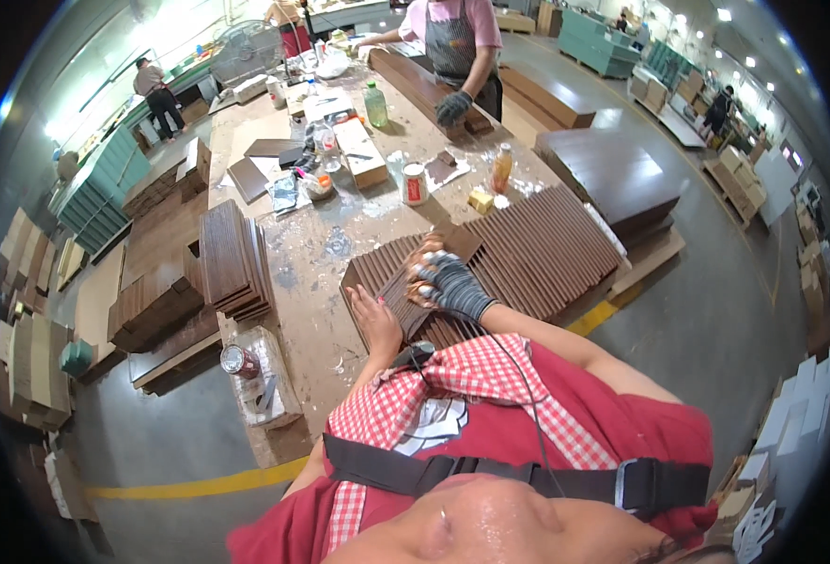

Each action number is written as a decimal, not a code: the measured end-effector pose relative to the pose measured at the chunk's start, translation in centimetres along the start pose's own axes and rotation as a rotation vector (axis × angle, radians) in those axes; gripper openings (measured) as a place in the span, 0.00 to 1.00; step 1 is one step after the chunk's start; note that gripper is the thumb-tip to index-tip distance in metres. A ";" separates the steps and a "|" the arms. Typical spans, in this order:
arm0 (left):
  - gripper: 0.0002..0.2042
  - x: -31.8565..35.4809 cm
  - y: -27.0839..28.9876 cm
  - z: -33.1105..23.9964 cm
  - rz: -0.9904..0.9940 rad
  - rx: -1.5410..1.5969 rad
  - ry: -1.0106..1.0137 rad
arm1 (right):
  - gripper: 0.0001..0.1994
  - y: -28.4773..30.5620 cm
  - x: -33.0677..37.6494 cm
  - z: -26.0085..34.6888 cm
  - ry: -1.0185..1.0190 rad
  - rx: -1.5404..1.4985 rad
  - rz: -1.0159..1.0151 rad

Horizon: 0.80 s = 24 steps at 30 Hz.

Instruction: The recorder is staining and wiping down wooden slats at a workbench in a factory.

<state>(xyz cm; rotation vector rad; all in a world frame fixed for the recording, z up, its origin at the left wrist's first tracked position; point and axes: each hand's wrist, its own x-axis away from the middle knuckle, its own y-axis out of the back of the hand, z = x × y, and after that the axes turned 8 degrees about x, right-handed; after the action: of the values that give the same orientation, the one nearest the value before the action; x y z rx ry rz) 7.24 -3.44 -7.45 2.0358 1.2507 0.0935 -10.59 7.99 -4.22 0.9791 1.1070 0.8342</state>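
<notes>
On my feed the left hand (pixel 374 318) lies bare and spread, fingers extended, against the left edge of a flat brown board (pixel 398 299). The right hand (pixel 448 282), in a grey striped glove, presses down beside it with its stained fingers bent; I cannot tell whether they are gripping anything. A thin brown square piece (pixel 458 242) sits just past those fingers. The board rests across the near left part of a long row of brown slats (pixel 551 240), which lies side by side along the near right edge of the worktop (pixel 307 348).

Beyond the row I make out a yellow block (pixel 480 200), a bottle of amber liquid (pixel 501 171) and a red and white can (pixel 415 185), all standing apart from the hands. Across the worktop, a co-worker's gloved hand (pixel 454 108) is on a long brown beam (pixel 415 83). To the left I see a stack of brown panels (pixel 232 258)
</notes>
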 end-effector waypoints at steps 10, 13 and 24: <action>0.40 2.7 0.8 1.9 -0.076 0.165 -0.027 | 0.27 2.7 -4.0 -3.5 0.149 -0.482 -0.153; 0.49 4.2 1.7 2.5 0.054 0.198 0.086 | 0.25 2.0 -3.4 -3.4 0.079 -0.454 -0.242; 0.78 5.0 2.6 2.0 0.268 0.171 0.074 | 0.35 1.1 -1.2 -1.4 0.002 -0.181 -0.002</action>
<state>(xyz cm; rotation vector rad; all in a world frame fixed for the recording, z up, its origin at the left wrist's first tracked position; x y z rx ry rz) 12.61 -1.18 -8.78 2.3604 1.0531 0.1953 -12.29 7.61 -2.98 0.8262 1.0150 0.9169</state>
